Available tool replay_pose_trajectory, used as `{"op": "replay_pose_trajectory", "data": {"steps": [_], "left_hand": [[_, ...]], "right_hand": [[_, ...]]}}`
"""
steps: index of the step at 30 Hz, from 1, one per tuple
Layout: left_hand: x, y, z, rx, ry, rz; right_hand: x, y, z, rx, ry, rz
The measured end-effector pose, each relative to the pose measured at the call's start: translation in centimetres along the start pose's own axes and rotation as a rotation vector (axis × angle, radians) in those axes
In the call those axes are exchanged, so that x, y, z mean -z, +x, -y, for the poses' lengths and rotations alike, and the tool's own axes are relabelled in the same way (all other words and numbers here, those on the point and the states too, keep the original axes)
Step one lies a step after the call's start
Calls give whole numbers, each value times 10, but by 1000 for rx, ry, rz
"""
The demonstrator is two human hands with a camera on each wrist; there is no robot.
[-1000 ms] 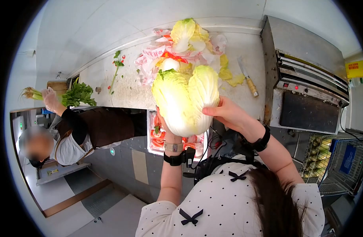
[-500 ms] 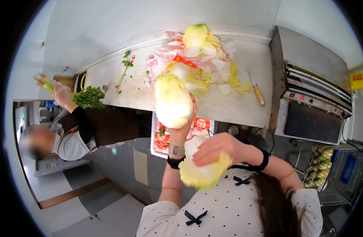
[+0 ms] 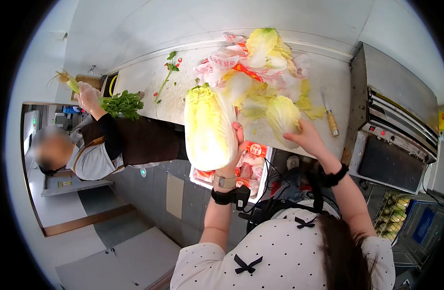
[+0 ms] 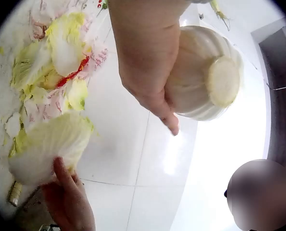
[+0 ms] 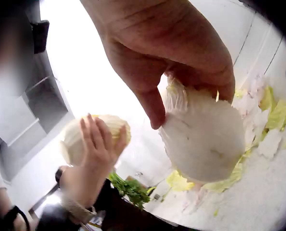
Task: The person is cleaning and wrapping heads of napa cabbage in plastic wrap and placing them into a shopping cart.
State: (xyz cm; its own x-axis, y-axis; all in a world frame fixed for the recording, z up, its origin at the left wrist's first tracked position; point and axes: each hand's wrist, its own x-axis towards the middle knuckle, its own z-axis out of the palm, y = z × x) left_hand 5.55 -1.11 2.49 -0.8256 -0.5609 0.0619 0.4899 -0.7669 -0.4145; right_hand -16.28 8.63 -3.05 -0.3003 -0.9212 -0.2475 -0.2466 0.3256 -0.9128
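Note:
In the head view a large napa cabbage (image 3: 207, 128) is held up by my left hand (image 3: 234, 150), its leafy end pointing away from me. The left wrist view shows its pale cut base (image 4: 223, 82) beside my left hand (image 4: 150, 62). My right hand (image 3: 311, 137) pinches a loose cabbage leaf (image 3: 283, 118) over the counter. In the right wrist view my right hand (image 5: 176, 53) grips that leaf (image 5: 205, 139) between thumb and fingers. More leaves (image 3: 265, 48) lie on crumpled pink-and-white wrapping (image 3: 219, 65).
A knife (image 3: 331, 116) lies on the counter (image 3: 176, 101) near the wrapping machine (image 3: 393, 111). Below the edge is a white box (image 3: 263, 183) of red-labelled packages. At left a person (image 3: 98, 145) holds celery (image 3: 120, 104); a wire cart (image 3: 396, 212) stands at right.
The right hand has left the cabbage, swung a leaf near my body, and moved it forward over the counter. The left hand alone now holds the cabbage. The view has shifted.

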Motion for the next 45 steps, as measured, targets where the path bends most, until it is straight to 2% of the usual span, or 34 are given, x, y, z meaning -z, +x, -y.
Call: {"op": "replay_pose_trajectory", "data": {"steps": [1, 3, 4, 6, 8, 11, 14, 17, 20, 23, 26, 29, 30, 32, 33, 35, 37, 39, 42, 43, 45], "left_hand": [[3, 2, -2, 43, 85, 53], [11, 6, -8, 130, 256, 155], [11, 6, -7, 98, 282, 131], [8, 5, -3, 33, 335, 80], [7, 5, 0, 6, 285, 82], [7, 3, 4, -34, 187, 77], [5, 5, 2, -53, 145, 94], [8, 1, 0, -52, 120, 104], [9, 0, -3, -21, 169, 113], [9, 0, -4, -6, 224, 103], [5, 0, 0, 26, 292, 124], [3, -3, -3, 62, 317, 135], [3, -4, -6, 73, 317, 135], [3, -13, -11, -13, 364, 29], [2, -14, -12, -55, 389, -19], [-2, -7, -9, -292, 697, -38], [-4, 1, -5, -449, 941, -128], [-4, 10, 0, -514, 1129, -301], [1, 20, 28, -555, 1406, -443], [4, 19, 34, -572, 1483, -478], [3, 22, 38, -536, 1349, -389]], "right_hand": [[1, 9, 4, 11, -59, 4], [-5, 34, 13, 45, 5, -16], [-9, 50, 14, 79, 38, -33], [-6, 84, 33, 79, 190, 69], [1, 106, 63, 179, -23, -104], [-7, 138, 58, 469, -592, -836], [3, 122, 64, 431, -80, -610], [-2, 120, 37, 345, 158, -472], [2, 107, 20, 86, -376, -310], [-3, 99, -14, 245, -709, -287], [-12, 80, -31, 557, -956, -680], [-6, 55, -3, 114, -718, -97], [-8, 47, -3, 220, -788, -171], [-13, 30, -2, 434, -924, -322], [-13, 21, 6, 412, -754, -299], [-15, 1, 30, 369, -415, -248], [-26, -15, 43, 354, 301, -26], [-28, -38, 72, 280, 656, 133], [-44, -32, 77, 466, 217, 22], [-46, -30, 73, 435, 257, -23], [-49, -20, 66, 376, 340, -108]]}}
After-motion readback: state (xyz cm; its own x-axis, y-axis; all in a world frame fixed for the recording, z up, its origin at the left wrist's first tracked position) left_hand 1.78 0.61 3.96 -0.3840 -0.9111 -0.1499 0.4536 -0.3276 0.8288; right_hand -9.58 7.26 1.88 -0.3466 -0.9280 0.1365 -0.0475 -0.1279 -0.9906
